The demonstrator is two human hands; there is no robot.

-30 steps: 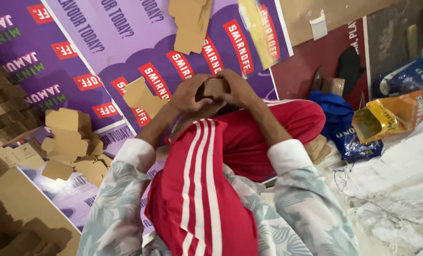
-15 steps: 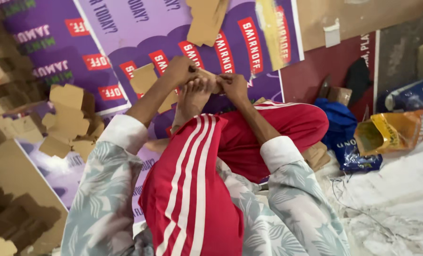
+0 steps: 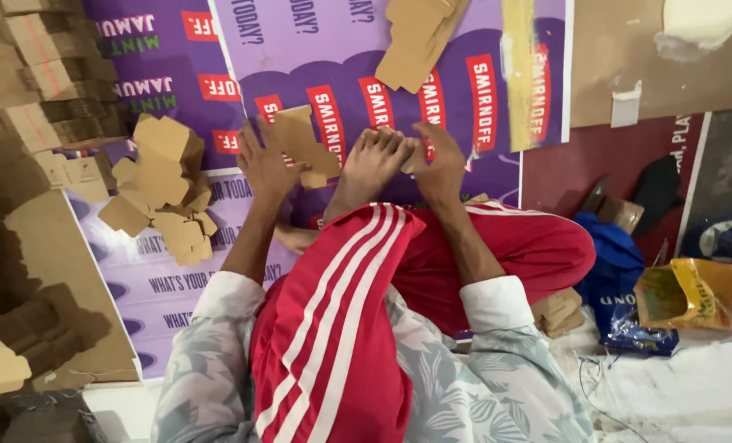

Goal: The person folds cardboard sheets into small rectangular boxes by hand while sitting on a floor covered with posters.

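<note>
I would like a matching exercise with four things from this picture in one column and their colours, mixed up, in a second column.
Things:
1. trouser leg
2. piece held by the left hand
3. bag at the right edge
4. cloth beside the knee

Colours:
A. blue
B. red with white stripes
C. orange-yellow
D. brown cardboard

Pairs: 1-B, 2-D, 3-C, 4-A

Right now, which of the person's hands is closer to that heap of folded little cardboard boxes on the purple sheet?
Left. The left hand holds a flat cardboard piece just beside the heap; the right hand is farther off, beyond the bare foot.
</note>
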